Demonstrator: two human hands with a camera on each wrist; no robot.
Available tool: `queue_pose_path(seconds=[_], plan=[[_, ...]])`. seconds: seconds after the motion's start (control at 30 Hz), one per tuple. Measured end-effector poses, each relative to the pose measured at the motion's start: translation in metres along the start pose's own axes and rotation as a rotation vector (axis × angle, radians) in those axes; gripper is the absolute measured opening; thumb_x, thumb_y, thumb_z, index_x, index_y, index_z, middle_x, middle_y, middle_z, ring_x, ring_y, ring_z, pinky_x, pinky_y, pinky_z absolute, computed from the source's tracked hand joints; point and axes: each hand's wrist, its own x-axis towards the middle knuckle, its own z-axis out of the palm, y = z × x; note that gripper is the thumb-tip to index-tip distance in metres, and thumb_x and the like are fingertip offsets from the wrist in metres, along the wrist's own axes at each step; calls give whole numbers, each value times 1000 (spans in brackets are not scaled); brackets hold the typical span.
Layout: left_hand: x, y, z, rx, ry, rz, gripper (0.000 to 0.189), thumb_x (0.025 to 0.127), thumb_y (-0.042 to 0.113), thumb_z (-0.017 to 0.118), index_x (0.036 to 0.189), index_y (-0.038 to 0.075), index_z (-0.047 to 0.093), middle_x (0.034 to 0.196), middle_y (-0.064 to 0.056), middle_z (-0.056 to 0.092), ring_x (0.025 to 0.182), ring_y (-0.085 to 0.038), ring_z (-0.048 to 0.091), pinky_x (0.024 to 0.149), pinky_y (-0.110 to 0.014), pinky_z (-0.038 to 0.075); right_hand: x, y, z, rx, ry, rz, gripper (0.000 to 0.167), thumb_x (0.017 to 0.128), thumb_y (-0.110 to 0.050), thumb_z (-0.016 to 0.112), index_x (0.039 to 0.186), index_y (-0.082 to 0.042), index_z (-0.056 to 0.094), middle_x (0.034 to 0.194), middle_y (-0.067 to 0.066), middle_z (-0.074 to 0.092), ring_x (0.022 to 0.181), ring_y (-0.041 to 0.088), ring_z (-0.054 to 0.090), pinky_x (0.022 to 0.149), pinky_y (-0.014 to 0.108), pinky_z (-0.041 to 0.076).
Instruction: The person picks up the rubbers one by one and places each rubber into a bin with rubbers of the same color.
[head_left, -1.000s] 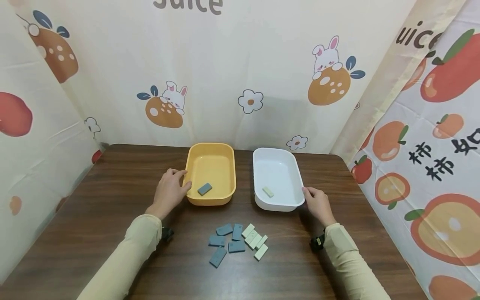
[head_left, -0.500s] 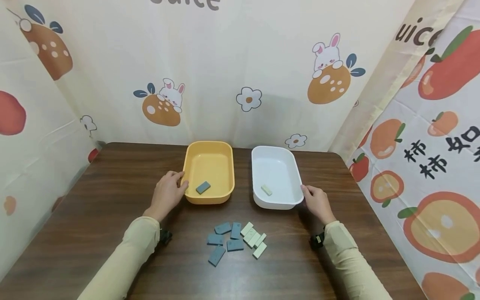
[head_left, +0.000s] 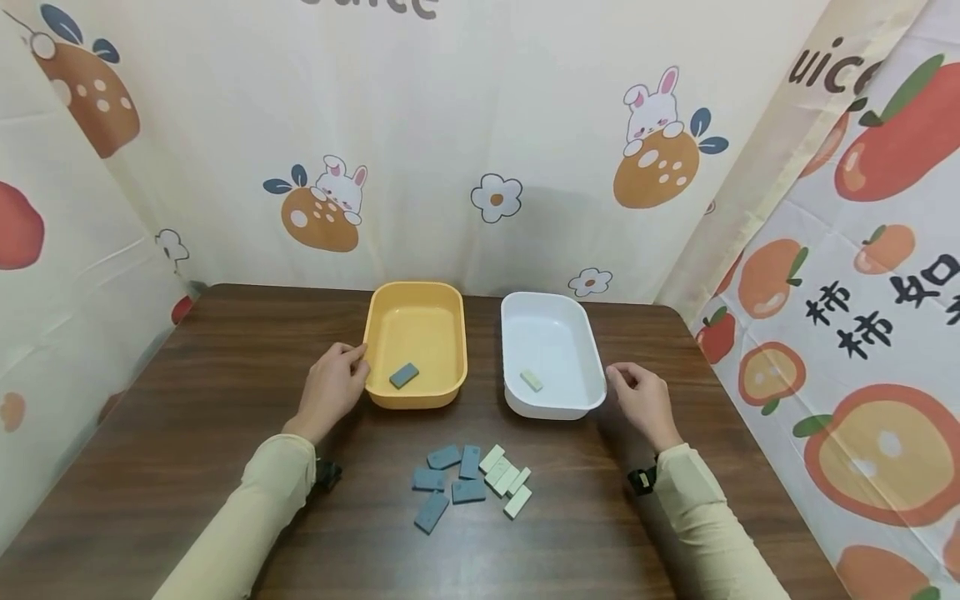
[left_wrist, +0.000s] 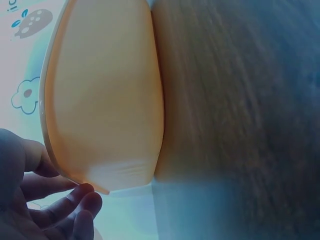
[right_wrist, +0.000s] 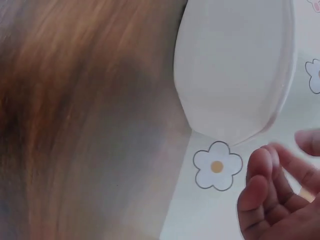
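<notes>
we see the left hand point(head_left: 330, 387) pinch the yellow tray point(head_left: 420, 329) containing one blue block point(head_left: 403, 375); the free right hand point(head_left: 648, 406) is beside the white tray point(head_left: 551, 337) containing one green block point(head_left: 532, 380).

Yellow tray point(head_left: 417, 327): upright on table point(head_left: 360, 533), rectangular, rounded corners, open top, one blue-grey block point(head_left: 404, 376) flat near its front end. Left hand point(head_left: 330, 392) holds its left rim. White tray point(head_left: 549, 337): same shape, upright, to the right, apart from yellow; one pale-green block point(head_left: 532, 380) toward its front. Right hand point(head_left: 645, 402) just beside its right rim, not touching. Loose blue-grey blocks point(head_left: 431, 512) scattered in front of trays; loose pale-green blocks point(head_left: 517, 502) to their right, mostly bunched, lying at angles.
</notes>
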Motion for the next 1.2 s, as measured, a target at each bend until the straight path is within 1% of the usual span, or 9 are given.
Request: queue_pose_path(seconds=[0.1,0.23,0.33,0.43,0.53,0.67,0.83,1.03,1.2], plan=[[0,-1,0,0,4,0,38,95,14,47,127,0,63,109,-19,64,83,-30,58,74,-44,46,-3,-4,1,-2,45,-81,28,97,-25,59,105,-2,72,83,12,66,69,13,51,59,21,43],[1,0,0,-9,-1,-2,38,95,14,48,126,0,64,107,-19,65,81,-30,57,72,-42,46,-7,-11,3,28,84,-178,19,93,-19,65,100,-3,74,84,11,67,70,10,50,61,17,43],[0,0,0,-11,-8,-4,38,95,13,48,126,0,64,106,-19,65,79,-29,57,71,-41,45,-10,-17,4,64,88,-237,14,91,-14,67,98,-4,75,81,8,64,69,8,49,60,17,42],[0,-1,0,-7,-11,0,37,94,13,48,126,-1,64,105,-19,65,78,-28,57,71,-41,45,-13,-23,6,86,72,-304,10,89,-8,68,95,-6,76,79,3,62,67,6,48,58,18,41],[-1,-1,0,-8,-14,-2,37,94,13,48,125,-1,64,104,-19,65,76,-28,56,70,-40,45,-16,-27,9,101,39,-377,10,87,-3,68,94,-5,76,78,0,61,66,4,48,58,19,42],[-2,-1,-1,-8,-10,-5,37,94,12,49,125,0,65,104,-19,66,76,-27,56,70,-41,45,-19,-33,12,127,-19,-442,12,84,0,70,94,-6,75,77,-1,62,67,2,50,58,20,45],[-2,-1,-2,-10,-8,-5,36,94,11,50,124,0,65,105,-19,66,77,-28,57,70,-41,45,-23,-42,14,160,-104,-483,15,84,-2,72,96,-9,75,77,-1,64,66,2,50,58,21,46],[-2,-1,-4,-10,-10,-7,36,94,12,51,125,0,65,105,-19,66,77,-28,57,69,-40,45,-25,-49,20,152,-211,-573,13,83,-2,73,95,-8,75,79,-2,66,71,2,54,59,24,50],[1,-1,-4,-16,-4,4,37,93,11,50,124,-1,65,103,-18,65,75,-27,56,67,-38,44,-29,-51,25,147,-294,-582,9,85,-5,71,93,-8,75,80,-3,66,71,0,53,59,24,49]])
